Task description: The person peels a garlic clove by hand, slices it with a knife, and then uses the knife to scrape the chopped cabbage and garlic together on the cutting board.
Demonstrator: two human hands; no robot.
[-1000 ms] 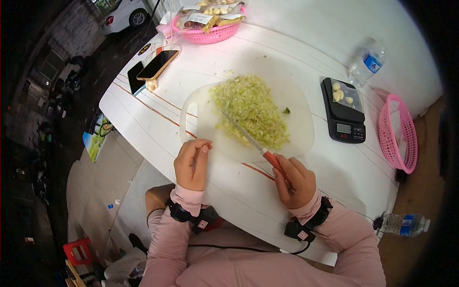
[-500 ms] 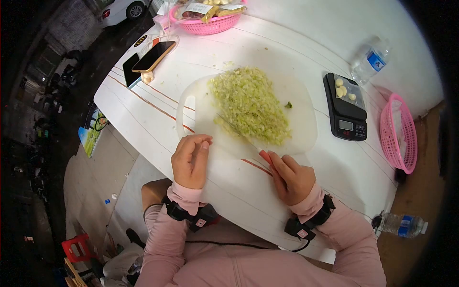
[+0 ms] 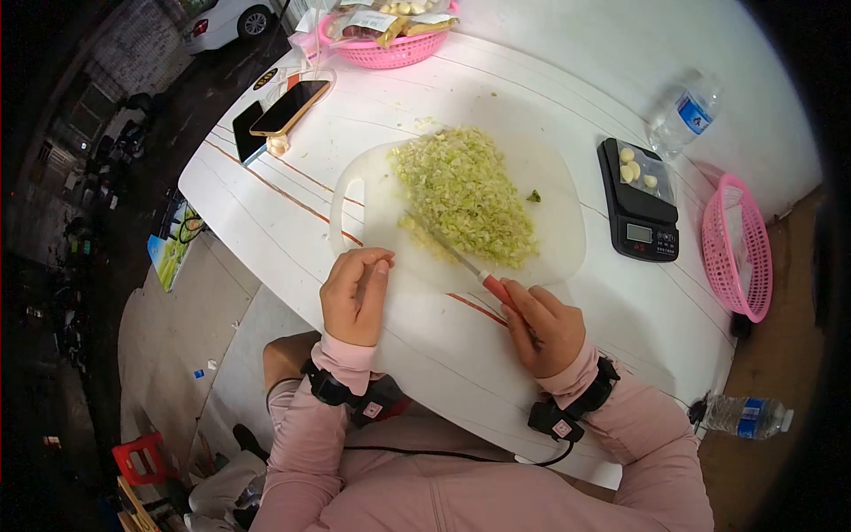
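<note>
White tabletop (image 3: pixel 425 355) carries the work before the person, hands well apart. Right hand (image 3: pixel 551 332) is wrapped around the red handle of a knife (image 3: pixel 483 277), a grip that likely favours blade control. Left hand (image 3: pixel 353 301) curls loosely at the near edge of the cutting board (image 3: pixel 558 222), apparently to steady it; no held item shows, and whether thumb and fingertips meet cannot be told. Chopped greens (image 3: pixel 470 195) lie heaped on the board beyond and between both hands, the blade along their near side. Scale (image 3: pixel 634 202) stands beyond and outward of the right hand; phones (image 3: pixel 291 108) lie beyond the left.
</note>
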